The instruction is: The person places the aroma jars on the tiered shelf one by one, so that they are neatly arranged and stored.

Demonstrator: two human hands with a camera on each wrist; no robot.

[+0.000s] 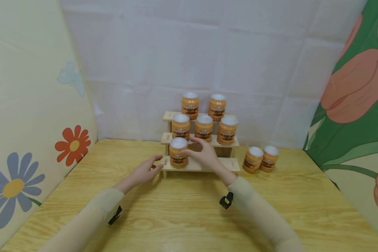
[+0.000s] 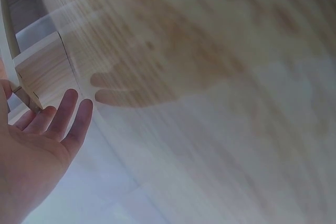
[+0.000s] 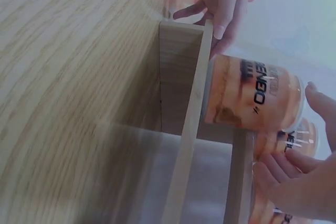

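A three-step wooden rack (image 1: 208, 164) stands at the back of the table. One orange jar with a white lid (image 1: 178, 153) sits at the left end of its lowest step. My right hand (image 1: 203, 152) is right beside this jar, fingers spread loosely around its upper part. In the right wrist view a small gap shows between the right hand (image 3: 299, 177) and the jar (image 3: 252, 98). My left hand (image 1: 145, 171) is flat with straight fingers, its tips at the left end of the lowest step. The left wrist view shows the left hand (image 2: 47, 129) palm open beside the rack's edge (image 2: 23, 93).
Three more jars (image 1: 204, 127) stand on the middle step and two jars (image 1: 217, 106) on the top step. Two loose jars (image 1: 260, 159) stand on the wooden table (image 1: 189, 217) right of the rack. Padded walls close in the left, back and right.
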